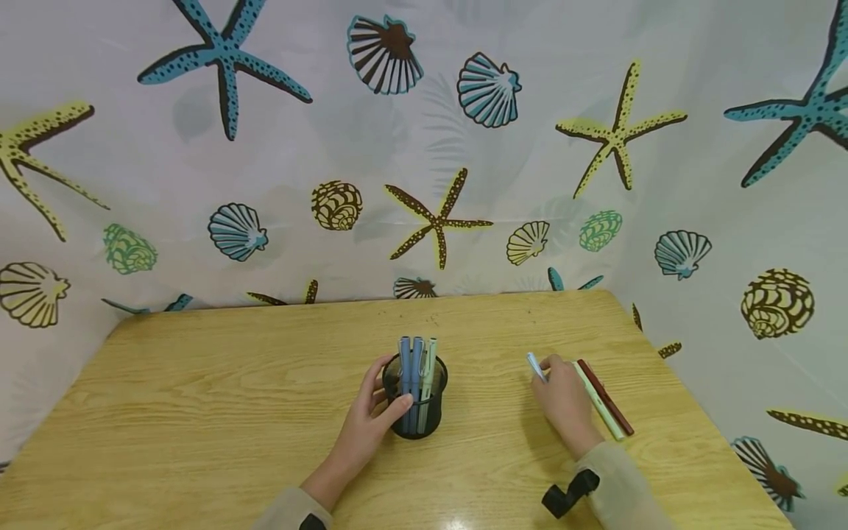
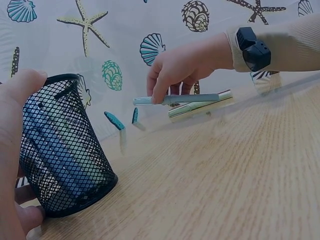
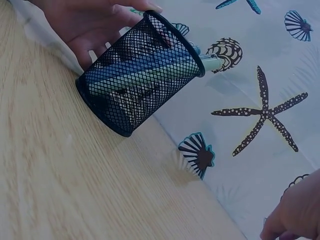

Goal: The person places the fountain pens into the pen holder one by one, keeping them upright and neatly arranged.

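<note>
A black mesh pen cup [image 1: 415, 401] [image 2: 60, 150] [image 3: 137, 75] stands mid-table with two blue pens [image 1: 409, 368] and a pale green one [image 1: 429, 368] in it. My left hand [image 1: 374, 416] grips the cup from its left side, thumb on the rim [image 2: 22, 82]. My right hand [image 1: 563, 397] [image 2: 182, 67] pinches a light blue pen [image 1: 535, 366] [image 2: 175, 99], raised just above the table. Beside that hand lie a pale green pen [image 1: 599, 403] [image 2: 200, 107] and a dark red pen [image 1: 606, 397].
The wooden table [image 1: 232, 412] is walled by a seashell and starfish curtain [image 1: 430, 147] at the back and both sides. A black wrist camera [image 1: 570, 493] [image 2: 252, 47] sits on my right sleeve. Bare wood lies left of the cup.
</note>
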Demonstrator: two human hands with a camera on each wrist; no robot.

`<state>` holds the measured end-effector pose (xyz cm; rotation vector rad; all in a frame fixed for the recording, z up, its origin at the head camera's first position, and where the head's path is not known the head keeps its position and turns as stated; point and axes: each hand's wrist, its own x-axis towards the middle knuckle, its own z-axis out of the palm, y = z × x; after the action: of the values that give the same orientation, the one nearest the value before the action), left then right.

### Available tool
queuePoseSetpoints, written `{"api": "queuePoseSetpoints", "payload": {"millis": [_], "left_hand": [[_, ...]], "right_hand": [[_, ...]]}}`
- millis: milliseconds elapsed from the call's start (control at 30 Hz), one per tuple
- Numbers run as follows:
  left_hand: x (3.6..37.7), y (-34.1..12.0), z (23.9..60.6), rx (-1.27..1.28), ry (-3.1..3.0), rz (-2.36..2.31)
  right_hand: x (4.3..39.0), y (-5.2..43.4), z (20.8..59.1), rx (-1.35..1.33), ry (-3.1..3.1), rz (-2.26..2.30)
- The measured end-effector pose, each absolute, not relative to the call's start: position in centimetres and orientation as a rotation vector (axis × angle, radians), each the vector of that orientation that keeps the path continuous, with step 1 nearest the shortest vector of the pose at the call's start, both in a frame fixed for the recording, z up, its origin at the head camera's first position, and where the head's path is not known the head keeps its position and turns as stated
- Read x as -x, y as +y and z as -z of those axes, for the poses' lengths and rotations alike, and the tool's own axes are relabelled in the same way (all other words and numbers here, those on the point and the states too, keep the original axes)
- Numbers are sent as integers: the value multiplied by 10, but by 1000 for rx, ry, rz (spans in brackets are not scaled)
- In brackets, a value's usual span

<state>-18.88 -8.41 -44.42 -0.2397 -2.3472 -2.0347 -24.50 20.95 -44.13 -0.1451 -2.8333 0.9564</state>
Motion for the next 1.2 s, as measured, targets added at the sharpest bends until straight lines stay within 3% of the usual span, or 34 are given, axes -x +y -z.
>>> {"api": "queuePoseSetpoints", "payload": {"millis": [1200], "left_hand": [[191, -84, 441, 222, -2374, 2020]], "right_hand": [[232, 174, 423, -191, -2513, -1258]]}}
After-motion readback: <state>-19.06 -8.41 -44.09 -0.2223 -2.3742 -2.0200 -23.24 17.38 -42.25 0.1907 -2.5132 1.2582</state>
